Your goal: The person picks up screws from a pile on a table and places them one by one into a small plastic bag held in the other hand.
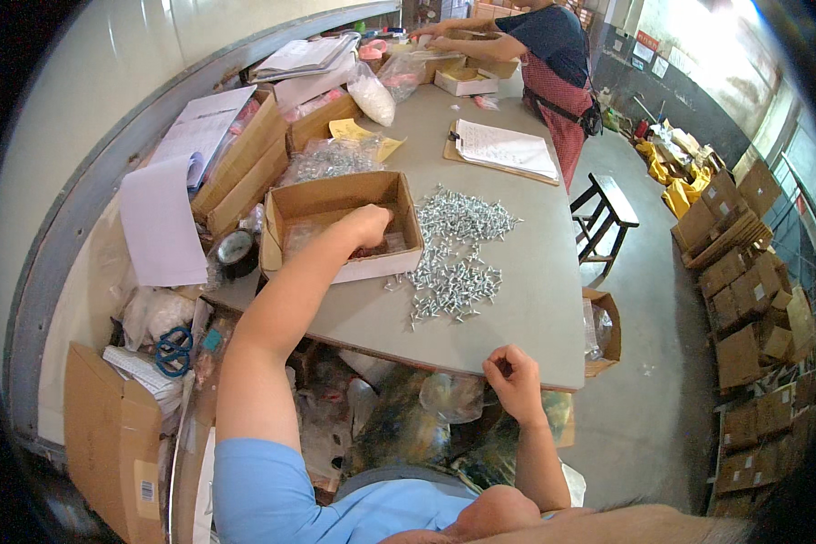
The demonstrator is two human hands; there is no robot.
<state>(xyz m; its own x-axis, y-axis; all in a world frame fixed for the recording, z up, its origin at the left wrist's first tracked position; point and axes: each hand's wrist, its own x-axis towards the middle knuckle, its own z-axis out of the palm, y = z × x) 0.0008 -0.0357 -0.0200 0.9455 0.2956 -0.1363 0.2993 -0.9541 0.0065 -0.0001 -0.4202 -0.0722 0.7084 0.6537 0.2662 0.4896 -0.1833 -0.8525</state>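
Note:
My left hand [368, 225] reaches into an open cardboard box [385, 264] on the table, its fingers curled together. Small clear plastic packets [301, 238] lie inside the box around it; whatever those fingers hold is hidden. Just right of the box spreads a loose heap of small silvery screws [467, 220]. By the table's near edge, my right hand [517, 385] is closed, thumb and fingers bent together, and anything in it is too small to make out. A clear plastic bag [451, 397] hangs below the edge, left of that hand.
A clipboard [503, 150] with paper lies beyond the screws. Bags of clear parts [331, 161], papers [161, 218] and cartons crowd the left side. Across the table a person [553, 63] works at small boxes. A black stool [605, 218] stands right of the table; stacked cartons [752, 299] line the wall.

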